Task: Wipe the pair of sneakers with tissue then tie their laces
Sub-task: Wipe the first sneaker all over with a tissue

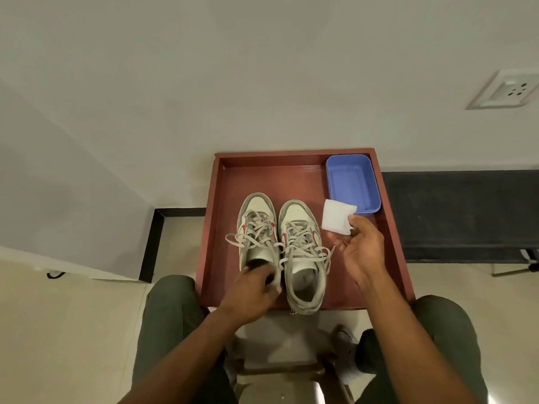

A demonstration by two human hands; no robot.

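Gripping the heel collar of the left sneaker, the left hand curls round it on the red tray. Beside the right sneaker, the right hand pinches a folded white tissue at its near corner, before the blue tub.

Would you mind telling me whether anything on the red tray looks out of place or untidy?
Only the laces: on both the left sneaker and the right sneaker they lie loose and untied, ends splayed sideways. The blue tub sits squarely in the red tray's far right corner. Nothing looks spilled or damaged.
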